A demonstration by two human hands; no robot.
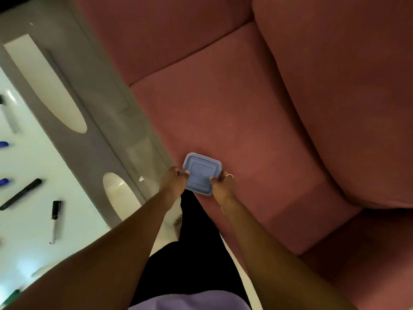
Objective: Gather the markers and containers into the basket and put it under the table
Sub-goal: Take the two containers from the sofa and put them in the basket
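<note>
A small square blue container (pixel 201 173) with a ridged lid is held over the front edge of a pink sofa seat (pixel 234 121). My left hand (pixel 173 180) grips its left side and my right hand (pixel 223 183) grips its right side. On the glossy white table (pixel 26 231) at the left lie several markers: a long black marker (pixel 21 194), a black-capped white marker (pixel 55 220), two blue caps (pixel 4 181) at the edge, and a green one (pixel 11 297) at the bottom left. No basket is in view.
A grey floor strip (pixel 89 121) runs between the table and the sofa. The sofa's back cushion (pixel 346 97) fills the right side. My dark trousers (pixel 196 249) and a foot (pixel 177 222) show below the hands.
</note>
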